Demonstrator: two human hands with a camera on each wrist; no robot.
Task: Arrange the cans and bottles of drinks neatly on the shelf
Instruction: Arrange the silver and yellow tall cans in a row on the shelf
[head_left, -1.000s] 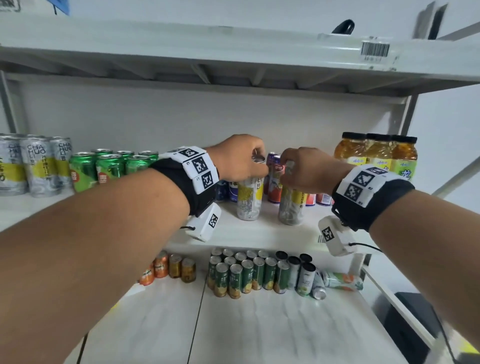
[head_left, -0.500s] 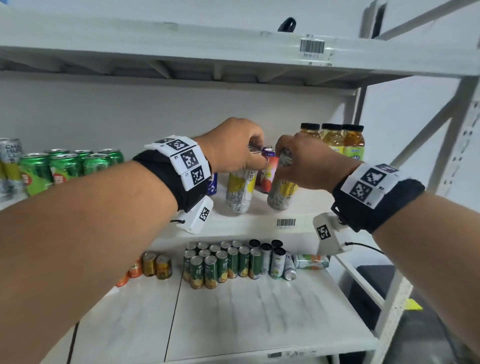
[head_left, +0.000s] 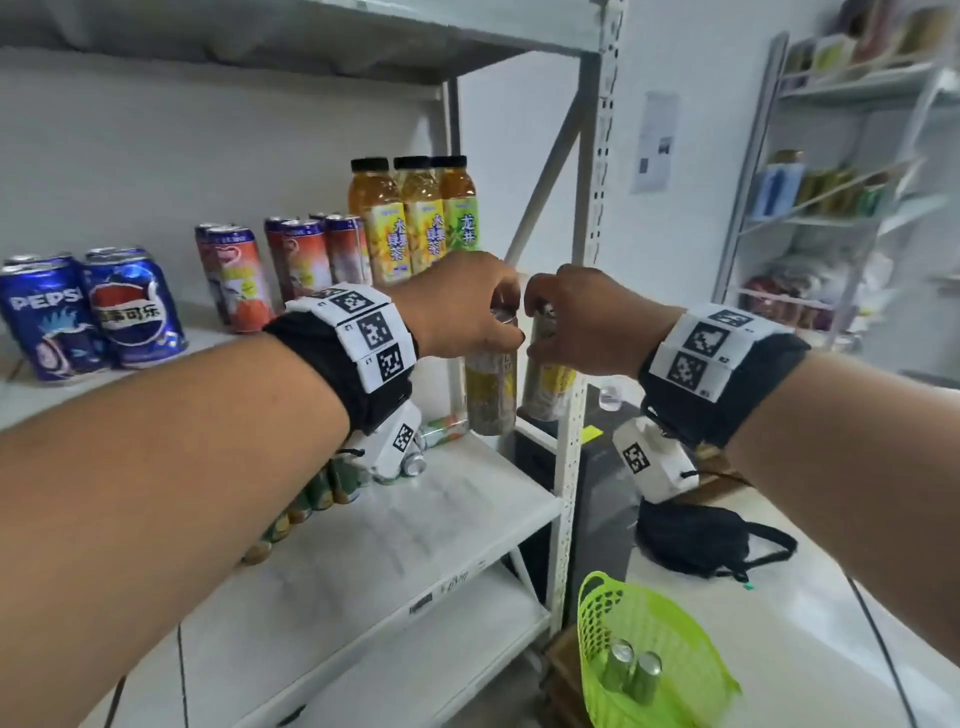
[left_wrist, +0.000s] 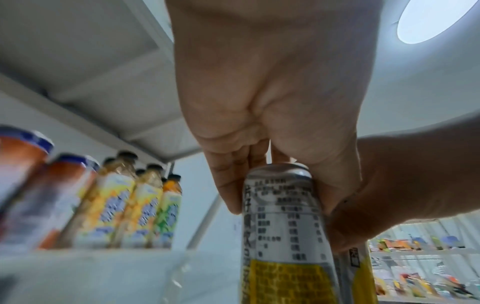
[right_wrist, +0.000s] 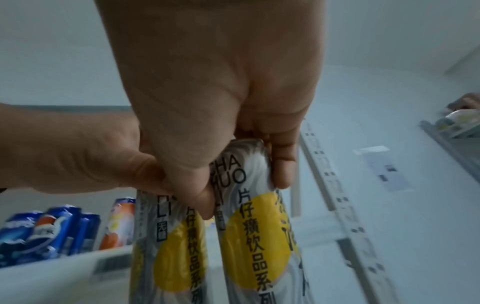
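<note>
The left hand (head_left: 467, 306) has its fingers curled over the top of a tall silver-and-yellow can (head_left: 491, 389), clamped round the rim from above; the left wrist view shows the fingers (left_wrist: 228, 181) wrapped down the can's (left_wrist: 283, 236) printed side. The right hand (head_left: 582, 322) holds a second silver-and-yellow can (head_left: 550, 384) the same way, fingertips (right_wrist: 283, 164) and thumb pinching its (right_wrist: 254, 226) upper end. Both cans hang upright in the air, side by side and almost touching, just off the right end of the middle shelf (head_left: 218, 343), in front of the shelf's right upright post (head_left: 576, 415).

On that shelf, tea bottles (head_left: 410, 218) with black caps stand at the right end, near the back. Left of them stand tall red-and-orange cans (head_left: 291, 260), and further left two blue Pepsi cans (head_left: 88, 312) near the front edge. On the lower shelf (head_left: 415, 540), a row of small green cans (head_left: 322, 488) shows partly behind the left forearm, with one can lying on its side (head_left: 441, 428) near the back right corner.

A green plastic basket (head_left: 680, 670) sits on the floor below the right end of the shelf, holding two silver cans (head_left: 631, 670). A black bag (head_left: 696, 535) lies on the floor beyond it.
</note>
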